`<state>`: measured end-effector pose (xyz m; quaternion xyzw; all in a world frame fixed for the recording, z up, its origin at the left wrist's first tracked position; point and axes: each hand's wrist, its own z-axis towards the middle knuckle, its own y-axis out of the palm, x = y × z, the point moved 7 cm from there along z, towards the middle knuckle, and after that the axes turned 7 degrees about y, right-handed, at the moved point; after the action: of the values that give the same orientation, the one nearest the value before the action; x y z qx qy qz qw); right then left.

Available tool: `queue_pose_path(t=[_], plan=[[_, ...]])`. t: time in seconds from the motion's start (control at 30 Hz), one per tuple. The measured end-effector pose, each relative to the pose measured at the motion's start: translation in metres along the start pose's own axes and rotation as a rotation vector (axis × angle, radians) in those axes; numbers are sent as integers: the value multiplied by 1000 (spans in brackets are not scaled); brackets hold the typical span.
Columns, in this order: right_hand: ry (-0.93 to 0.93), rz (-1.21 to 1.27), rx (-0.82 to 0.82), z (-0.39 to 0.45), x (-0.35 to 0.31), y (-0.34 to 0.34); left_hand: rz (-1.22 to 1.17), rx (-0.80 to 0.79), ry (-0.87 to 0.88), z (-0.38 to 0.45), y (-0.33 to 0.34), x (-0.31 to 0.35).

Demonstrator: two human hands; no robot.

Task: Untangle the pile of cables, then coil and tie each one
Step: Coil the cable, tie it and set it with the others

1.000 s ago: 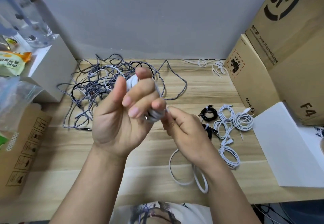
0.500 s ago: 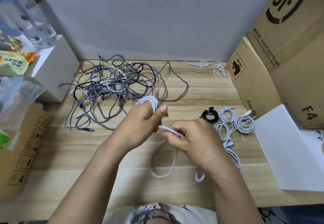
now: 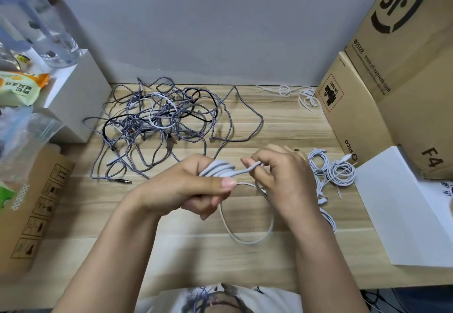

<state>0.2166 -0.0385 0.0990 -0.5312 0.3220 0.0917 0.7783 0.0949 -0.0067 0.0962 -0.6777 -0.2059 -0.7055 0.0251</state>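
Note:
My left hand [image 3: 193,189] grips a white cable [image 3: 220,169] wound in several turns round its fingers. My right hand [image 3: 279,173] pinches the same cable's free strand just to the right of the coil. The rest of that cable hangs down in a loose loop [image 3: 247,236] on the wooden table [image 3: 147,239]. A tangled pile of grey, black and white cables [image 3: 161,121] lies behind my hands. Several coiled white cables [image 3: 335,170] lie to the right of my right hand.
Cardboard boxes [image 3: 392,87] line the right side, with a white sheet [image 3: 402,205] in front. Loose white ties [image 3: 299,93] lie by the back wall. A white box [image 3: 76,94] with a bottle and snack bags stands left, above a cardboard box [image 3: 31,205].
Both hands have dropped lower and moved right. The left hand has turned palm down with more turns on its fingers, and the hanging loop has shifted right.

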Motion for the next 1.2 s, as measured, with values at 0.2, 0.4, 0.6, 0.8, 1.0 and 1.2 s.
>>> queue_pose_path(t=[0.2,0.4,0.6,0.8,1.0,1.2], plan=[[112,247,-346,-14,-5,40,-1037,-101,430,6,1,38],[292,691,-642,-29,-9,49,-1314,430,593,5,-44,26],[420,820,-780,-38,-12,58,-950,819,675,-1,-69,15],[378,912,-810,-39,-21,54,-578,929,703,-2,-70,13],[285,982,-605,-31,-22,36,191,920,509,2,-68,1],[383,1047,-268,-17,-5,9,536,539,117,11,-39,-26]])
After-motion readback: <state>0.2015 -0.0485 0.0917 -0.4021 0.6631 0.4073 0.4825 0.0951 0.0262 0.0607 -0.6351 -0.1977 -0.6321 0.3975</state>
